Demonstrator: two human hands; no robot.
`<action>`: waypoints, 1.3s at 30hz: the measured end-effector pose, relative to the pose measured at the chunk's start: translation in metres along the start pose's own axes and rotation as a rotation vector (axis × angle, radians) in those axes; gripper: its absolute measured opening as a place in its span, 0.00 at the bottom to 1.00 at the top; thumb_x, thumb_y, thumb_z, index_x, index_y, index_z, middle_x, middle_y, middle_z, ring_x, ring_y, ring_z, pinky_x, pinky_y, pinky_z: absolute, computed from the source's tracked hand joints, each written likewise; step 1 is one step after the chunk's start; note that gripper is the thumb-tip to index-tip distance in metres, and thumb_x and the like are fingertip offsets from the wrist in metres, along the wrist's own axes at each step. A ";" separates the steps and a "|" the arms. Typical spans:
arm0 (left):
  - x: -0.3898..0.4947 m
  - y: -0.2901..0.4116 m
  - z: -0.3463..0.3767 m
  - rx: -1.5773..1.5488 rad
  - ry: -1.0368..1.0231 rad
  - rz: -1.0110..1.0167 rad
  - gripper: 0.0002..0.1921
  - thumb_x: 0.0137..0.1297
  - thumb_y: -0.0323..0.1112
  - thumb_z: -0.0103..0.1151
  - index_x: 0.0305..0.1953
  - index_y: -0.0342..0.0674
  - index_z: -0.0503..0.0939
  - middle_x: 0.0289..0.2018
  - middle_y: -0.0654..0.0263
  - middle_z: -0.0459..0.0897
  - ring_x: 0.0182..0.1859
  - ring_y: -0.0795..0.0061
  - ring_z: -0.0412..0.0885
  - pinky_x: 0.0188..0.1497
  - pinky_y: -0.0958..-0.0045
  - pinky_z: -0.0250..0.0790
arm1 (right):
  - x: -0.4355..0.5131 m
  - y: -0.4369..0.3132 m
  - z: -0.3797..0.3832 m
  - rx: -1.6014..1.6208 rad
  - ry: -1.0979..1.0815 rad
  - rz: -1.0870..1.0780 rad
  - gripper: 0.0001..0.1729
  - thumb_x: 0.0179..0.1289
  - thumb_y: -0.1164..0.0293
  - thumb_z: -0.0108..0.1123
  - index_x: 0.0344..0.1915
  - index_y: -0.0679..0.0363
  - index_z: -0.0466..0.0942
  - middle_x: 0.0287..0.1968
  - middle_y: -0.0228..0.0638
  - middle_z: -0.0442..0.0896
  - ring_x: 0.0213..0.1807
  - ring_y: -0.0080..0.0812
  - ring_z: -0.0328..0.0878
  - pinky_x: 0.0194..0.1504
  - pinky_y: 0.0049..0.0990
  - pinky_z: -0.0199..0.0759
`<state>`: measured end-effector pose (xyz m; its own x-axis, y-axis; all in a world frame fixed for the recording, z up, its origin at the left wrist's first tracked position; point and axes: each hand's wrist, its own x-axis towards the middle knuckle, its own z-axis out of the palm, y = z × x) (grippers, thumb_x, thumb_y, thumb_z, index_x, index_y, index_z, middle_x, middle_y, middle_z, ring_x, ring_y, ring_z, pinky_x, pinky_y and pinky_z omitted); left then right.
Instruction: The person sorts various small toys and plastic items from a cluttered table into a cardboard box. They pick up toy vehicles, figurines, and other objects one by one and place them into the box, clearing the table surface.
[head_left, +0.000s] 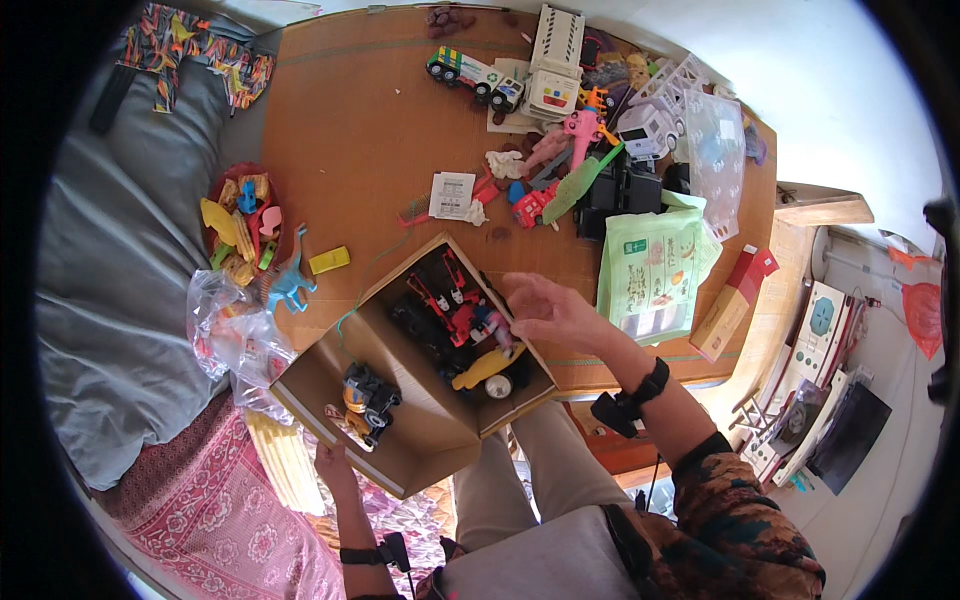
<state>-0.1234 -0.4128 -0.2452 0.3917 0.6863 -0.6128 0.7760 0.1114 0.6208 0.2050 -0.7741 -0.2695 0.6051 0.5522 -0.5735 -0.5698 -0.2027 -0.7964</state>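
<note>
An opened cardboard box (439, 401) tilts over the table's near edge, with its hinged lid spread to the left. My left hand (337, 469) grips the lid's lower left edge. Inside the lid rests an orange and black toy vehicle (370, 401). The deeper half holds red and black toy parts (459, 322), a yellow toy (487, 367) and a round silver-faced piece (498, 386). By the box's right rim is my right hand (551, 311), fingers apart and nothing seen in them; whether it touches the rim is unclear.
On the wooden table (345, 135) lie a red bowl of snacks and toys (241, 217), a blue toy dinosaur (291, 279), a yellow block (329, 259), a white toy truck (555, 60), a pink toy (583, 131) and a green pouch (651, 274). A plastic bag (251, 345) hangs at left.
</note>
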 end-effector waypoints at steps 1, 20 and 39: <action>0.000 0.001 0.001 0.003 0.013 -0.023 0.08 0.66 0.22 0.51 0.45 0.32 0.77 0.33 0.70 0.78 0.34 0.83 0.73 0.37 0.79 0.66 | 0.003 -0.009 0.003 -0.131 0.104 -0.060 0.28 0.57 0.71 0.67 0.58 0.60 0.70 0.52 0.37 0.78 0.52 0.33 0.78 0.47 0.31 0.75; -0.004 -0.002 0.000 0.013 0.049 -0.023 0.08 0.67 0.22 0.50 0.45 0.32 0.77 0.32 0.71 0.76 0.34 0.84 0.71 0.37 0.78 0.65 | 0.027 -0.019 -0.044 -1.396 0.494 -0.494 0.26 0.50 0.68 0.68 0.50 0.56 0.71 0.51 0.36 0.79 0.51 0.41 0.78 0.50 0.35 0.72; 0.025 0.024 0.014 -0.050 0.021 0.053 0.09 0.68 0.24 0.49 0.47 0.33 0.77 0.33 0.71 0.78 0.32 0.85 0.73 0.34 0.80 0.66 | 0.028 -0.030 -0.002 -0.936 0.377 -0.436 0.25 0.55 0.73 0.63 0.54 0.59 0.71 0.54 0.43 0.75 0.52 0.47 0.75 0.53 0.41 0.74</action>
<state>-0.0881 -0.4034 -0.2521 0.4208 0.7070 -0.5684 0.7288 0.1096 0.6759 0.2397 -0.7541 -0.2617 0.8739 0.4754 -0.1019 0.2854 -0.6713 -0.6840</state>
